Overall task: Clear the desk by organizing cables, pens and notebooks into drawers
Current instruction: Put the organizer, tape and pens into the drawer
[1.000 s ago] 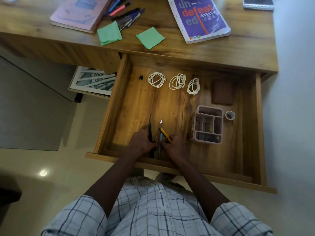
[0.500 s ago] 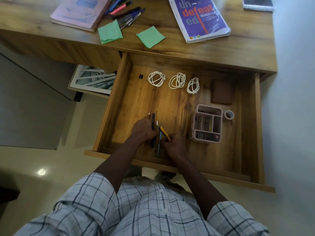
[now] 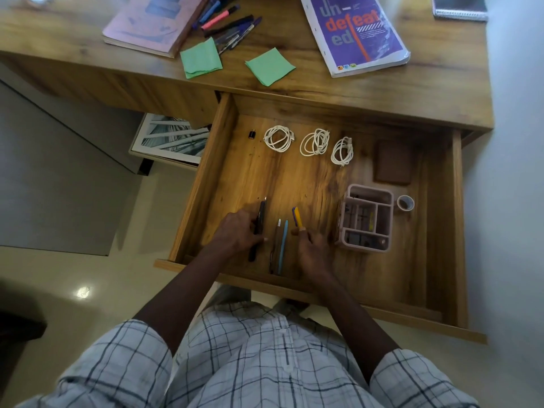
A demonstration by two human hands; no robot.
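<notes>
View: looking down from the person's head onto an open wooden drawer pulled out from under a desk, with checked shirt sleeves at 6 o'clock.
Left hand: at about 7 o'clock in the drawer, fingers curled round a black pen whose tip pointed toward 12 o'clock.
Right hand: near the drawer's front edge at 6 o'clock, fingertips pinching the lower end of a yellow pen, which leaned slightly toward 11 o'clock.
Pens between the hands: a brown pen and a light blue pen lay side by side on the drawer floor, both running from 6 to 12 o'clock, with neither hand on them.
Cables: three white coiled cables sat in a row along the back of the drawer, from 11 to 1 o'clock, apart from one another.
Other drawer contents: a small dark plug at 10 o'clock; a brown flat pad at 2 o'clock; a pink divided organiser at 3 o'clock with a tape roll just beside it.
Desktop at 12 o'clock: a loose bunch of pens, two green sticky notes, a pink notebook, a purple book and a spiral notebook at the far corner.
Floor: a framed picture lay at 9 o'clock of the drawer, partly under the desk.
</notes>
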